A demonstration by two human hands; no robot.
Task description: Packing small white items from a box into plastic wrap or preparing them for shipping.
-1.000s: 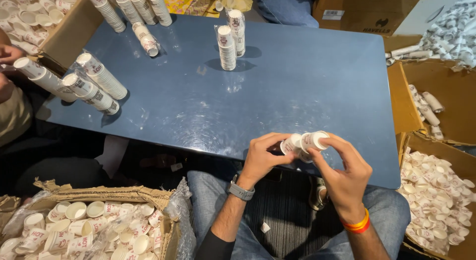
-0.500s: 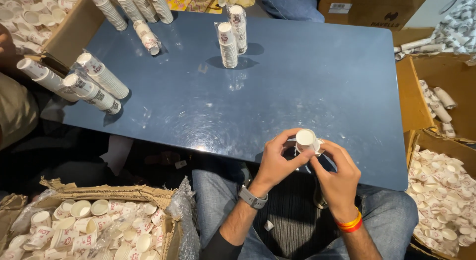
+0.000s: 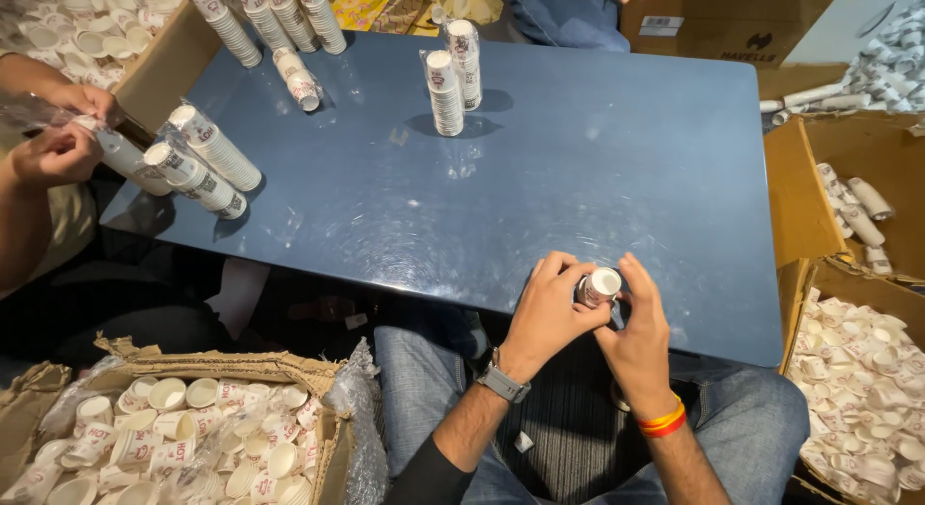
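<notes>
I grip the small stack of paper cups (image 3: 599, 287) between both hands, left hand (image 3: 547, 312) and right hand (image 3: 638, 330) fingers clenched around it, its long axis pointing toward me, low over the tabletop (image 3: 540, 177) near edge.

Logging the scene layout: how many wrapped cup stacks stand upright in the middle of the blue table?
2. One wrapped stack stands near the table's far middle, the other just behind it. More stacks lie or lean near the left edge and far-left corner; some may be cut off.

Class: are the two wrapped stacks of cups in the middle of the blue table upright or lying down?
Upright. Both wrapped stacks stand on end on the blue table, casting shadows beside them.
</notes>
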